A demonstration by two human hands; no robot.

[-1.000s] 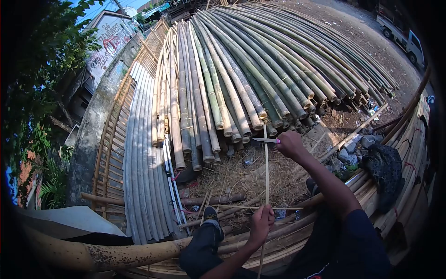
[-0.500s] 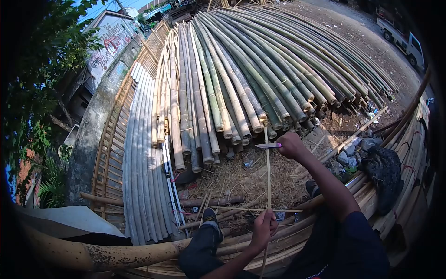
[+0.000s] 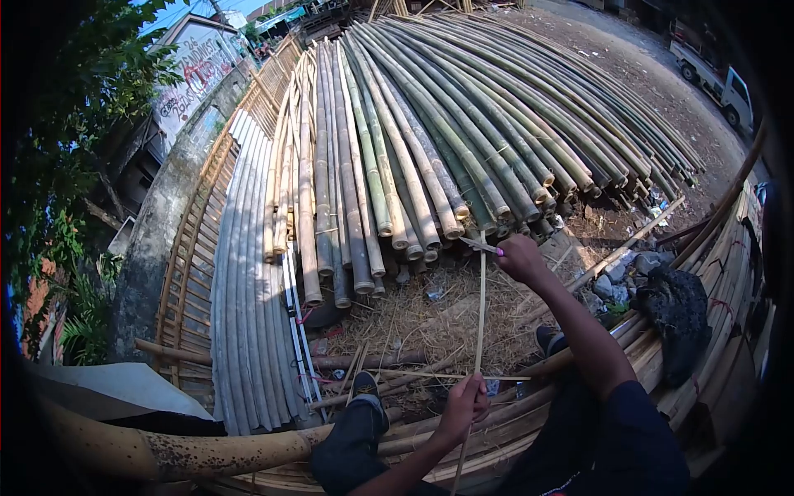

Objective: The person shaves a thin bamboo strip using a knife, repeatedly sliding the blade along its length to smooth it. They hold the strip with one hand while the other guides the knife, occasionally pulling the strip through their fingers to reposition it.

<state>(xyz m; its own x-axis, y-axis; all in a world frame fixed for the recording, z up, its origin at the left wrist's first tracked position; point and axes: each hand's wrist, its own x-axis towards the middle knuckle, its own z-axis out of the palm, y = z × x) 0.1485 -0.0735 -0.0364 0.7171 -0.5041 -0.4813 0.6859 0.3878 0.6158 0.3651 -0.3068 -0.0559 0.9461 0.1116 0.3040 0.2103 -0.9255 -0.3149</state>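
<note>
A thin pale bamboo strip [image 3: 480,318] stands roughly upright in front of me. Around its lower part my left hand [image 3: 465,407] is closed, and the strip's tail runs on down below the fist. My right hand [image 3: 523,259] grips a knife [image 3: 482,245] by its handle, of which a pinkish bit shows. The blade points left and meets the strip near its upper end; whether it bites in cannot be seen. Another thin strip [image 3: 422,374] lies crosswise just above my left hand.
A large stack of bamboo poles [image 3: 430,140] fills the ground ahead. Corrugated sheets [image 3: 248,314] and a bamboo ladder-like frame [image 3: 188,273] lie left. A thick bamboo pole [image 3: 190,455] crosses before my legs. Stones [image 3: 616,281] and a dark crumpled item [image 3: 674,318] are right; a truck [image 3: 715,87] stands beyond.
The knife blade has turned, its tip now angled slightly up, and my right hand has shifted slightly. My left hand keeps its hold on the strip. The whole view has shifted a little.
</note>
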